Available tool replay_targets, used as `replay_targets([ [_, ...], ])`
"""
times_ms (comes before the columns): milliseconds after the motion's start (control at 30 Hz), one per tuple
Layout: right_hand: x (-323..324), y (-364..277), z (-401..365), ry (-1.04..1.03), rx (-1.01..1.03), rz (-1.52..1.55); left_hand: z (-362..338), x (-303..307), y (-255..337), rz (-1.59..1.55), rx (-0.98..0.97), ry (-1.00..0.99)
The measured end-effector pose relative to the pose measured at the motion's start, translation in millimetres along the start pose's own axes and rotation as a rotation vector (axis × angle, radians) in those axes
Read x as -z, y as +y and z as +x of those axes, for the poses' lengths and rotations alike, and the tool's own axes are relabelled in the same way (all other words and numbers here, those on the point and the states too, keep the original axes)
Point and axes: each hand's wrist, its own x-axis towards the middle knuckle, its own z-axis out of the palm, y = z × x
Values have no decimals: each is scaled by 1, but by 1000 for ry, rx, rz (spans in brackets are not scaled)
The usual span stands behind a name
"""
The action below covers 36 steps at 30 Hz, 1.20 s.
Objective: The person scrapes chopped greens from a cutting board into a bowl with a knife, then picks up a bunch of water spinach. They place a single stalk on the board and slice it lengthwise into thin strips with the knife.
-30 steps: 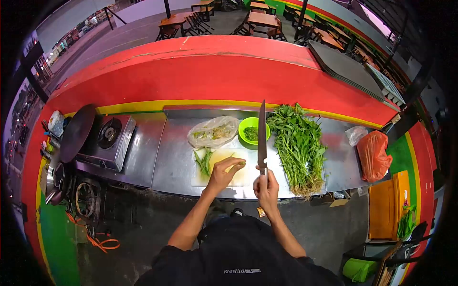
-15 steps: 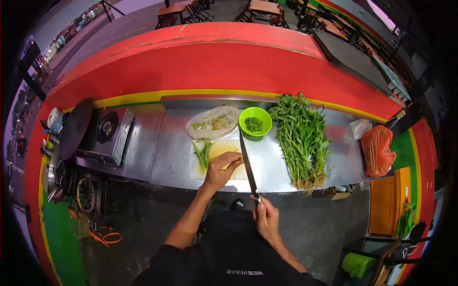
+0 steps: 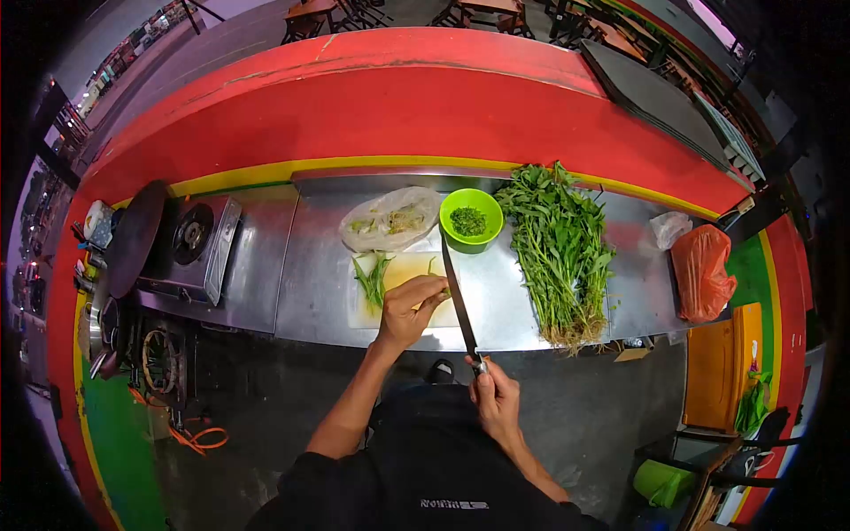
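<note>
My right hand (image 3: pixel 498 398) is wrapped around the handle of a long knife (image 3: pixel 459 296), its dark blade pointing away from me. Beside the blade, my left hand (image 3: pixel 410 310) is closed in a pinch over the cutting board (image 3: pixel 363 314). A bit of leafy green (image 3: pixel 431 265) shows just past its fingers; the rest is hidden by them. More cut greens (image 3: pixel 373 280) lie on the board's left side. Beyond the knife tip stands a lime-green bowl (image 3: pixel 482 244) holding chopped greens (image 3: pixel 467 220).
A clear plastic bag (image 3: pixel 390 219) with trimmings lies behind the board. To the right is a large bunch of leafy greens with roots (image 3: pixel 562 257). A gas stove (image 3: pixel 190 248) stands left, an orange-red bag (image 3: pixel 702 273) far right. A red wall (image 3: pixel 390 115) borders the steel counter.
The view has shifted slightly. A green tip now shows behind my left hand. Both hands keep nearly the same pose, with the knife still beside the left fingers.
</note>
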Motion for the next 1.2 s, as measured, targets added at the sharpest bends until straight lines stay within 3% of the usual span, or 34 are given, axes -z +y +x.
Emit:
replay_targets([
  [1200,-13,-8,13,35,6,-257,7,-5,5,5,16,28],
])
